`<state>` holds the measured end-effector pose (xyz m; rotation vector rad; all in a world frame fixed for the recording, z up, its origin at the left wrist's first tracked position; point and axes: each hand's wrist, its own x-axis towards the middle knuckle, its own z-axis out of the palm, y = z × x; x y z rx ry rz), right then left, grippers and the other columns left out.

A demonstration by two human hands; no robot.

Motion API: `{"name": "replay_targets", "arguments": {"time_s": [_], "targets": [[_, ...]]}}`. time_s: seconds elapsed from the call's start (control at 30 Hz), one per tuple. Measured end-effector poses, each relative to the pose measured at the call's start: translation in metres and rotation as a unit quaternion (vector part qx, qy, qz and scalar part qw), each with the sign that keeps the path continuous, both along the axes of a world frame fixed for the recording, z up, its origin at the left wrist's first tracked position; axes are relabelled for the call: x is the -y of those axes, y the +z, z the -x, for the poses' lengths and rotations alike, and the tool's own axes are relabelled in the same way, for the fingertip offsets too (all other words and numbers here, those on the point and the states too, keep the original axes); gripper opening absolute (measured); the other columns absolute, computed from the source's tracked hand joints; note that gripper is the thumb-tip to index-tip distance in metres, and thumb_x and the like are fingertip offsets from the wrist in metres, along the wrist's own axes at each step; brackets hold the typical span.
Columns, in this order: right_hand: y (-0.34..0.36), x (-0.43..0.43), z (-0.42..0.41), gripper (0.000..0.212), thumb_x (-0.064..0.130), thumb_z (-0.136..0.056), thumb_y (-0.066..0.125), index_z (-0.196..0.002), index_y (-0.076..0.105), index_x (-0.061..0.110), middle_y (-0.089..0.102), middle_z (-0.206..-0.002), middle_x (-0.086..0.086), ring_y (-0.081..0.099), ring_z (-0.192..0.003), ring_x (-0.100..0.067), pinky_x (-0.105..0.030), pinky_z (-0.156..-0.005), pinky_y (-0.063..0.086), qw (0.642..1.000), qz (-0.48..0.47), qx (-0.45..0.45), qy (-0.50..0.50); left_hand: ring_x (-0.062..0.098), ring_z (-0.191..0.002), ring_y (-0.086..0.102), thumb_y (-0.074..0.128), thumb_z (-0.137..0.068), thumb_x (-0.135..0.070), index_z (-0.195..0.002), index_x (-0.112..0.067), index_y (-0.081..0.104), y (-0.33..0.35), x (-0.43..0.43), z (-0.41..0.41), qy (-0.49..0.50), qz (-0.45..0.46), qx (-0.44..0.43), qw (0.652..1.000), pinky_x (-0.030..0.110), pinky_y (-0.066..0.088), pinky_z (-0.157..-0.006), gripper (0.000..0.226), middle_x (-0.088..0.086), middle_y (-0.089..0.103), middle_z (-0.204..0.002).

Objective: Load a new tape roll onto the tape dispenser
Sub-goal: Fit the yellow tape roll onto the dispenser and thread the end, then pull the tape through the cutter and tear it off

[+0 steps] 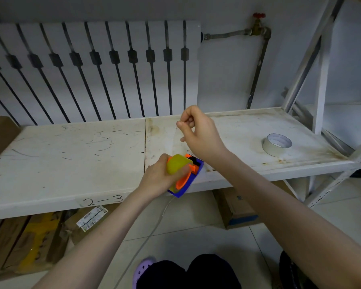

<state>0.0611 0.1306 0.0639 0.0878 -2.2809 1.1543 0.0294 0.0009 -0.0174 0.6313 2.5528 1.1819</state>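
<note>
A blue and orange tape dispenser [188, 180] rests at the front edge of the white shelf [71, 151]. A yellowish tape roll [176, 163] sits in it. My left hand [161, 176] grips the roll and dispenser from the left. My right hand [198, 130] is raised above and behind the dispenser, its thumb and forefinger pinched on the end of a clear tape strip [175, 140] stretched up from the roll. Another tape roll [277, 144], white and grey, lies flat on the shelf to the right, apart from both hands.
A radiator [92, 69] and pipe with a red valve [258, 28] stand behind the shelf. Shelf uprights [321, 80] rise at the right. Cardboard boxes [29, 243] lie under the shelf, one more [236, 209] below the dispenser. My knees and a purple shoe [143, 270] are at the bottom.
</note>
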Motion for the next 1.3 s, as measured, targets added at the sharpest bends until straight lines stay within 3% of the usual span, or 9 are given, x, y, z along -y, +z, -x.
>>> {"name": "replay_targets", "arguments": {"time_s": [0.1, 0.2, 0.37, 0.57, 0.7, 0.83, 0.9, 1.07, 1.3], "targets": [[0.002, 0.0, 0.004, 0.008, 0.012, -0.091, 0.055, -0.092, 0.048, 0.014, 0.048, -0.074, 0.007, 0.051, -0.067, -0.01, -0.037, -0.066, 0.059, 0.999, 0.01, 0.03, -0.005, 0.02, -0.089, 0.058, 0.073, -0.062, -0.061, -0.113, -0.019, 0.049, -0.002, -0.008, -0.004, 0.07, 0.028, -0.056, 0.996, 0.031, 0.045, -0.065, 0.07, 0.001, 0.062, -0.102], [0.005, -0.002, 0.003, 0.02, 0.012, -0.083, 0.066, -0.092, 0.049, 0.018, 0.051, -0.076, 0.007, 0.052, -0.069, -0.008, -0.026, -0.067, 0.055, 0.999, 0.014, 0.034, -0.01, 0.02, -0.094, 0.059, 0.074, -0.066, -0.053, -0.115, -0.022, 0.057, -0.002, -0.006, 0.002, 0.093, 0.017, -0.092, 0.991, 0.034, 0.052, -0.073, 0.06, 0.002, 0.066, -0.109], [0.001, 0.012, -0.009, 0.018, 0.003, -0.082, 0.065, -0.084, 0.052, 0.016, 0.05, -0.075, 0.015, 0.052, -0.07, -0.004, -0.015, -0.066, 0.048, 1.0, 0.016, -0.027, -0.001, 0.024, -0.105, 0.061, 0.074, -0.062, -0.053, -0.117, -0.031, 0.058, 0.003, -0.003, 0.015, 0.072, 0.073, -0.107, 0.989, 0.044, 0.052, -0.087, 0.062, -0.002, 0.067, -0.113], [0.007, 0.029, -0.011, 0.01, 0.001, -0.081, 0.064, -0.085, 0.059, 0.009, 0.054, -0.078, 0.009, 0.051, -0.071, -0.003, -0.014, -0.069, 0.045, 0.998, 0.016, -0.061, 0.011, 0.019, -0.09, 0.063, 0.07, -0.057, -0.058, -0.098, -0.031, 0.059, 0.005, 0.0, 0.02, 0.046, 0.054, -0.094, 0.993, 0.037, 0.055, -0.072, 0.049, -0.006, 0.067, -0.094], [0.019, 0.045, -0.009, 0.009, 0.001, -0.081, 0.063, -0.085, 0.06, 0.009, 0.058, -0.08, 0.005, 0.055, -0.075, -0.008, -0.02, -0.07, 0.049, 0.995, 0.029, -0.086, 0.039, 0.014, -0.074, 0.058, 0.055, -0.047, -0.066, -0.084, -0.031, 0.056, 0.014, -0.004, 0.018, 0.04, 0.009, -0.064, 0.997, 0.025, 0.039, -0.054, 0.051, -0.012, 0.06, -0.075], [0.018, 0.012, 0.0, 0.012, 0.006, -0.082, 0.065, -0.086, 0.057, 0.014, 0.056, -0.078, 0.009, 0.055, -0.073, -0.006, -0.031, -0.07, 0.056, 0.991, 0.11, -0.069, -0.011, 0.011, -0.093, 0.059, 0.084, -0.054, -0.045, -0.105, -0.026, 0.068, 0.014, 0.008, 0.029, 0.03, 0.003, -0.045, 0.999, 0.027, 0.047, -0.075, 0.057, -0.011, 0.063, -0.096], [0.007, -0.019, 0.006, 0.014, 0.005, -0.083, 0.065, -0.087, 0.056, 0.015, 0.056, -0.077, 0.007, 0.056, -0.073, -0.008, -0.036, -0.071, 0.058, 0.984, 0.161, -0.046, -0.068, 0.014, -0.096, 0.055, 0.086, -0.058, -0.038, -0.109, -0.024, 0.069, 0.012, 0.017, 0.033, 0.024, 0.03, -0.053, 0.998, 0.03, 0.047, -0.08, 0.055, -0.007, 0.06, -0.1], [-0.035, -0.071, 0.014, 0.014, 0.003, -0.084, 0.064, -0.095, 0.055, 0.007, 0.056, -0.08, -0.002, 0.061, -0.076, -0.017, -0.021, -0.063, 0.057, 0.946, 0.28, 0.044, -0.156, 0.016, -0.099, 0.06, 0.084, -0.059, -0.04, -0.11, -0.025, 0.068, 0.008, 0.034, 0.04, 0.0, 0.047, -0.049, 0.998, 0.038, 0.053, -0.084, 0.055, -0.003, 0.068, -0.108], [-0.072, -0.089, 0.027, 0.016, -0.001, -0.083, 0.065, -0.094, 0.054, 0.004, 0.06, -0.088, -0.011, 0.065, -0.081, -0.023, -0.017, -0.057, 0.056, 0.891, 0.4, 0.083, -0.198, 0.018, -0.101, 0.06, 0.079, -0.063, -0.048, -0.113, -0.026, 0.064, 0.016, 0.032, 0.049, -0.026, 0.118, -0.07, 0.99, 0.042, 0.053, -0.085, 0.057, -0.004, 0.068, -0.11]]}}
